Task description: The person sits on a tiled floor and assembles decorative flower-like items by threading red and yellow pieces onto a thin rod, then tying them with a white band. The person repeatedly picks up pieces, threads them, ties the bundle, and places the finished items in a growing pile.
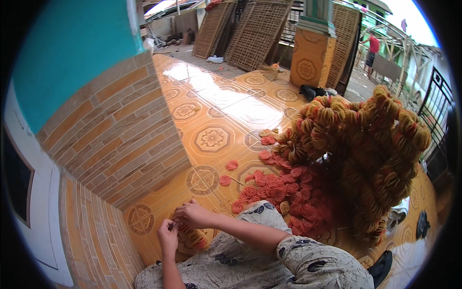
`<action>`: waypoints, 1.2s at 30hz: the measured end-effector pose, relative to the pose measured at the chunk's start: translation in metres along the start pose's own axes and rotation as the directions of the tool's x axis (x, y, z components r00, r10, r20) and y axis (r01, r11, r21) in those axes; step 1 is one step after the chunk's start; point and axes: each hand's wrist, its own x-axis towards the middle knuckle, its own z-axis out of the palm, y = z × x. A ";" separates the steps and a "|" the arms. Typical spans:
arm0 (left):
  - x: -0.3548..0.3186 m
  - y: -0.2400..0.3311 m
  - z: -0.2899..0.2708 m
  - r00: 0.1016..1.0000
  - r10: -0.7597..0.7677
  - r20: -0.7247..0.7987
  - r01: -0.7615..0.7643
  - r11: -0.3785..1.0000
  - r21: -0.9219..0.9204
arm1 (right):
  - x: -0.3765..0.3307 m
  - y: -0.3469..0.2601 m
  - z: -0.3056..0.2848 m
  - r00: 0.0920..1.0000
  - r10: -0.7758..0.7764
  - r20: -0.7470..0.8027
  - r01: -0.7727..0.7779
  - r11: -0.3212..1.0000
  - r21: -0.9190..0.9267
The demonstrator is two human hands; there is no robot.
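My left hand and my right hand meet fingertip to fingertip at the lower left, near the tiled wall. Both are closed in a pinch, and whatever lies between the fingers is too small to make out. Just below them is a bundle of thin yellow-orange discs, partly hidden by my hands and clothing. A loose heap of red, lacy round discs is spread over the floor to the right of my knee. Behind it rises a big pile of tied yellow-brown disc bundles.
A brick-patterned wall stands close on my left. Two stray red discs lie on the patterned floor tiles. Woven bamboo racks lean beyond the tiled pillar. A person in a red top stands far right.
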 end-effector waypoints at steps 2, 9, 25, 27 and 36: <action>0.001 -0.001 -0.001 1.000 0.005 0.026 -0.004 0.999 -0.049 | 0.001 0.005 0.001 1.000 0.004 -0.018 -0.003 0.999 0.042; 0.001 0.009 -0.004 0.998 0.013 0.058 -0.015 0.999 0.031 | 0.001 0.017 0.006 0.999 0.026 -0.022 -0.017 0.948 0.317; -0.002 0.011 -0.025 0.941 -0.294 0.166 0.332 0.900 -0.284 | -0.003 -0.003 -0.010 0.986 -0.157 0.063 0.163 0.981 -0.103; -0.003 0.009 -0.025 0.935 -0.310 0.170 0.351 0.877 -0.329 | -0.003 -0.004 -0.009 0.982 -0.184 0.046 0.188 0.976 -0.108; -0.009 0.037 -0.024 0.946 0.276 0.169 -0.320 0.721 0.615 | -0.010 0.002 -0.006 0.969 0.049 0.242 -0.100 0.974 0.205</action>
